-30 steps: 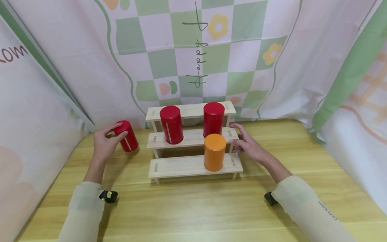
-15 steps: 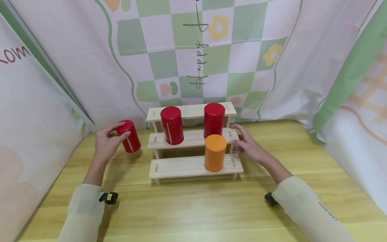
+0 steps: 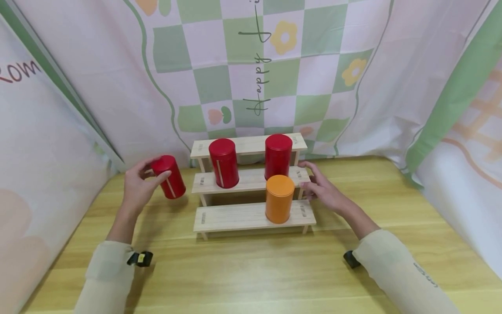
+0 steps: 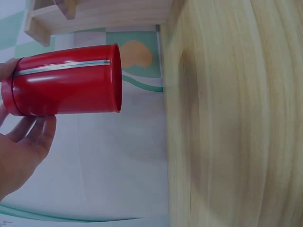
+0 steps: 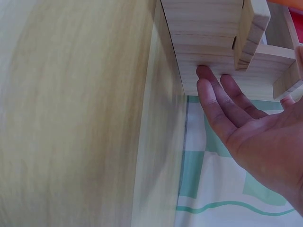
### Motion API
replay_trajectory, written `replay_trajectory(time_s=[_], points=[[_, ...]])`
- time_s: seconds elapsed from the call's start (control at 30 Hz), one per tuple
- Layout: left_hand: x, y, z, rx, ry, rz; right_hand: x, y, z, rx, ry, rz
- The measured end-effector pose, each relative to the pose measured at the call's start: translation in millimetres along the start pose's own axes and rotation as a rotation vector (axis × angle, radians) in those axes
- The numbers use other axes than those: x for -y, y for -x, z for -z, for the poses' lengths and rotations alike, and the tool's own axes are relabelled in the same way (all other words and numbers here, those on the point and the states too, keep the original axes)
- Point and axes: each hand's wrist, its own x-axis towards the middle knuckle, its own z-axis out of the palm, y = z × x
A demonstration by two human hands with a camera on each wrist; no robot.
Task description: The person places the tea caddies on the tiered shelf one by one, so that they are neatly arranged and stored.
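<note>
My left hand [image 3: 138,185] grips a red canister [image 3: 171,181] by its lid end, thumb in front and fingers behind. The left wrist view shows the red canister [image 4: 71,80] tilted, its base apart from the tabletop. A three-tier wooden stand [image 3: 231,218] stands at the middle. At its right end, my right hand [image 3: 323,189] holds the middle tier between thumb and index finger. The other fingers [image 5: 215,111] lie against the stand's side in the right wrist view. Two more red canisters, left [image 3: 224,165] and right [image 3: 277,155], stand on the middle tier; an orange canister [image 3: 279,200] stands on the lowest.
The wooden table [image 3: 251,270] extends in front of the stand and to both sides. A patterned curtain [image 3: 243,78] hangs close behind the stand, and cloth also hangs at the left and right. A black wrist device [image 3: 141,259] sits at the left cuff.
The left hand has lifted the red canister off the table and carried it slightly right, toward the stand. My right hand and the other canisters stay in place.
</note>
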Motion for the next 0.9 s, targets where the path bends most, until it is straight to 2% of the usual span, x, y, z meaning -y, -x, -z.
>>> replay_trajectory(time_s=[0.2, 0.43, 0.9], points=[[-4.4, 4.1, 0.9, 0.014, 0.02, -0.024, 0.7, 0.5, -0.6, 0.002, 0.005, 0.008], [-11.1, 5.7, 2.4, -0.014, 0.049, -0.084, 1.2, 0.7, -0.9, 0.005, 0.011, 0.008], [-24.9, 9.4, 7.1, -0.045, 0.102, -0.146, 1.0, 0.8, -0.8, -0.001, 0.008, -0.003]])
